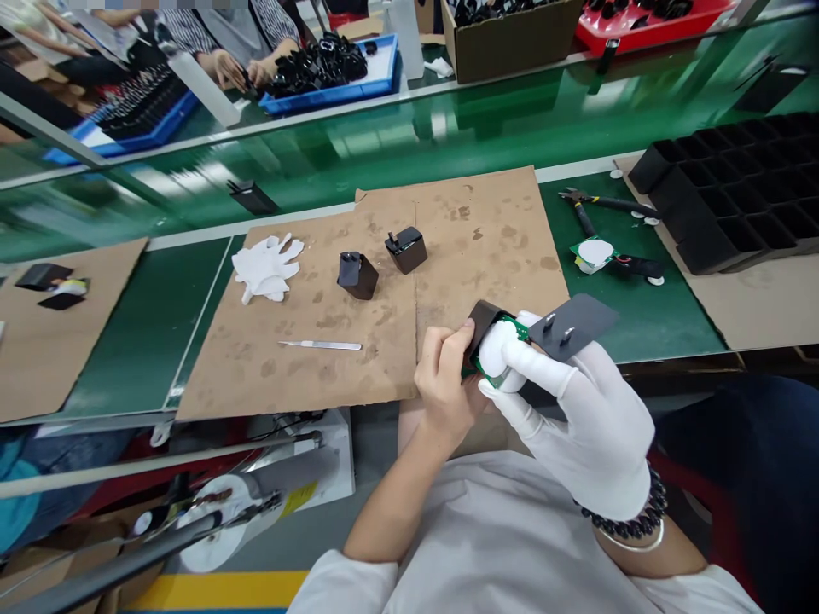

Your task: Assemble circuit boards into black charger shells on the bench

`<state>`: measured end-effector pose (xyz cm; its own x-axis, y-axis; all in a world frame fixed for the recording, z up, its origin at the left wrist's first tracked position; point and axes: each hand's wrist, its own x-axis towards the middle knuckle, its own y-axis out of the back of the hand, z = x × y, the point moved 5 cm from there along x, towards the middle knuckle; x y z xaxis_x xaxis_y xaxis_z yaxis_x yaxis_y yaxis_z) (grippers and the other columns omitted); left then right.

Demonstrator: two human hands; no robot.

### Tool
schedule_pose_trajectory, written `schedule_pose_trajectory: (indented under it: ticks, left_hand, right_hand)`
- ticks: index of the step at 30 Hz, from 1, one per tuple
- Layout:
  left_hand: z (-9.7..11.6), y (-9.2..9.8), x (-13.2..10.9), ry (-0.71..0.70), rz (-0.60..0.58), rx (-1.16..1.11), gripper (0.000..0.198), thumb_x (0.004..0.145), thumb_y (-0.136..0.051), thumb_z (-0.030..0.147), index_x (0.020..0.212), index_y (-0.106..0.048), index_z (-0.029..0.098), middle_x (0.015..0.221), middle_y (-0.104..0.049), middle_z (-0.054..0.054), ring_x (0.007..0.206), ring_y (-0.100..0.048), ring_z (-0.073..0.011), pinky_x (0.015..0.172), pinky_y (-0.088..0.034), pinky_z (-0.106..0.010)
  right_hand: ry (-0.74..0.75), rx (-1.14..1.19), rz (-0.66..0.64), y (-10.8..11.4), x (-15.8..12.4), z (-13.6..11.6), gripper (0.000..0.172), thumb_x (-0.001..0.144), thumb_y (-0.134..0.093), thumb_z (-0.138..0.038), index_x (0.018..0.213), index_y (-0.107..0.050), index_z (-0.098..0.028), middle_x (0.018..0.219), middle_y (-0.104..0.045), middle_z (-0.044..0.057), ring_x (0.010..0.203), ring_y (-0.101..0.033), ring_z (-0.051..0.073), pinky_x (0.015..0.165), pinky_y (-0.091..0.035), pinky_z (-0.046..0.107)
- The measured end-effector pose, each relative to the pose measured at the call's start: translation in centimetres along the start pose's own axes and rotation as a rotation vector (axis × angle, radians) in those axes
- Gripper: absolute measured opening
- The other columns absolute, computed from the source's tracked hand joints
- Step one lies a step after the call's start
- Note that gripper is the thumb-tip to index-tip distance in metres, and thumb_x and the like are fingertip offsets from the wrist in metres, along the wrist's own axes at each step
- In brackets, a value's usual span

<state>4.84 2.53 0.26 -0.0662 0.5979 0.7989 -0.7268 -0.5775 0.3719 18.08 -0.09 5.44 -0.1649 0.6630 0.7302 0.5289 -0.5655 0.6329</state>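
Two hands meet over the near edge of the mat [377, 375], lower right of centre, around one opened case.

Left hand [448, 384]: bare, fingers clamped on the outside of the dark case [485, 317], apparently to steady the shell while its open side faces the other hand.

Right hand [579, 418]: white-gloved, thumb and index pinched on the green board [521, 330] at the case mouth; the glove probably keeps skin off the parts. Beyond these fingers, a dark plate [592, 320] with two metal prongs juts right. Cannot tell whether other fingers grip it or it hangs from the board.

Centre of frame: two black blocks [359, 277] [407, 249] stand near each other, apart from the hands. Tweezers [322, 345] lie left of the hands, seemingly in easy reach; a loose glove [267, 269] lies farther left.

Right of frame: pliers [579, 207] just above a second board [594, 253], both off the mat. Black tray [723, 200] at the right edge, its compartments perhaps meant to keep pieces separate.
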Motion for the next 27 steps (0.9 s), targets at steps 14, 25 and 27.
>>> schedule_pose_trajectory:
  ticks: [14, 25, 27]
  left_hand:
    - [0.0, -0.1, 0.0, -0.001, -0.008, 0.043, 0.024, 0.103, -0.048, 0.033, 0.11, -0.065, 0.017, 0.081, -0.055, -0.003, 0.068, -0.052, -0.0143, 0.06, -0.044, -0.024]
    - [-1.2, -1.1, -0.8, 0.079, -0.124, 0.031, 0.021, 0.097, -0.051, 0.028, 0.109, -0.064, 0.016, 0.079, -0.053, -0.001, 0.062, -0.049, -0.0125, 0.056, -0.041, -0.022]
    - [-1.7, -1.8, -1.2, 0.127, -0.176, 0.042, 0.019, 0.092, -0.053, 0.019, 0.108, -0.063, 0.017, 0.08, -0.053, -0.001, 0.062, -0.049, -0.0121, 0.056, -0.041, -0.022]
  right_hand:
    - [-0.022, -0.004, -0.005, -0.4, -0.4, 0.2, 0.024, 0.089, -0.071, -0.024, 0.111, -0.062, -0.023, 0.091, -0.074, 0.009, 0.067, -0.071, 0.02, 0.052, -0.048, 0.029]
    - [-0.071, 0.087, -0.104, -1.7, 0.6, 1.3, 0.014, 0.094, -0.065, -0.022, 0.107, -0.064, -0.022, 0.084, -0.069, 0.002, 0.069, -0.066, 0.017, 0.058, -0.048, 0.027]
    - [-0.082, 0.086, -0.133, -2.5, 0.6, 1.8, 0.018, 0.094, -0.066, -0.025, 0.112, -0.064, -0.02, 0.089, -0.071, 0.004, 0.074, -0.068, 0.019, 0.061, -0.05, 0.028]
